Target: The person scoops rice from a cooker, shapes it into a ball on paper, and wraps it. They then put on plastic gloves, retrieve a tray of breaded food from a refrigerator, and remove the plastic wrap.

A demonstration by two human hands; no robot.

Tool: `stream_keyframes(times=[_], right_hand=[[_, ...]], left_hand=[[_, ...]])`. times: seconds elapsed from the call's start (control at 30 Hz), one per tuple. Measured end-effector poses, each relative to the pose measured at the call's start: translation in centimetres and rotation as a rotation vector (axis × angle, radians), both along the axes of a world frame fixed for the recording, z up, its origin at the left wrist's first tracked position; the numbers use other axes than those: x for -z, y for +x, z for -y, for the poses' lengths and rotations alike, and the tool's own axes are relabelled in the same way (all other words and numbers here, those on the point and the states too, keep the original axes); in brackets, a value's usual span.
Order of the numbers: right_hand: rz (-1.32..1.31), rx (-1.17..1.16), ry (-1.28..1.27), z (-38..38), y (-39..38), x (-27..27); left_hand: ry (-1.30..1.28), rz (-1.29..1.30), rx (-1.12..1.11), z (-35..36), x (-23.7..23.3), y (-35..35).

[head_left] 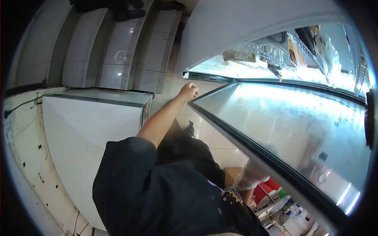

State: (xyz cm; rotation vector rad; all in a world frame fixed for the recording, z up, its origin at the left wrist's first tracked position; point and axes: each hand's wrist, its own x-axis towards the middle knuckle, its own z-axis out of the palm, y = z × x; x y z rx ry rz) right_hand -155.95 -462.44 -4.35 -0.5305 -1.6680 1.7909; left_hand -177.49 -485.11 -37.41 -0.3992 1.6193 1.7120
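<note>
My left hand (189, 91) is held out over the tiled floor with its fingers curled in, and I see nothing in it. It is just beside the corner of an open glass freezer door (275, 129), apart from the frame. My right hand (252, 176) is by the door's dark-edged frame lower down. It looks whitish and blurred, perhaps covered by thin plastic, and its fingers are partly hidden by the frame. The glass is fogged. Behind the door is the lit freezer (252, 23) with wire racks (271, 53) and several packaged goods (239, 55).
A white chest-like cabinet (92, 145) stands to the left. Tiled steps (118, 51) are beyond it, with dark shoes (130, 15) at the top. A cardboard box (232, 176), red items (262, 192) and cluttered small things (295, 220) are at the lower right.
</note>
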Motion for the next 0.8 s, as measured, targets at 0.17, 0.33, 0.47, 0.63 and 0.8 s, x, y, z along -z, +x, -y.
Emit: stream_keyframes(times=[0.17,0.33,0.47,0.63,0.8], right_hand=[[0.077,0.309,0.140,-1.9,4.2,-2.2],[0.053,0.535,0.200,-6.3,8.4,-2.1],[0.043,0.691,0.288,-9.6,11.4,-1.9],[0.090,0.837,0.362,-12.6,15.1,-1.5],[0.180,0.952,0.361,-14.1,17.4,-1.3]], left_hand=[[0.218,0.009,-0.163,-6.9,1.0,-4.6],[0.486,-0.046,-0.506,-15.6,4.5,-13.2],[0.523,-0.072,-0.605,-19.3,8.3,-21.2],[0.379,-0.206,-0.556,-21.5,8.3,-24.3],[0.140,-0.005,-1.053,-22.4,6.9,-21.4]])
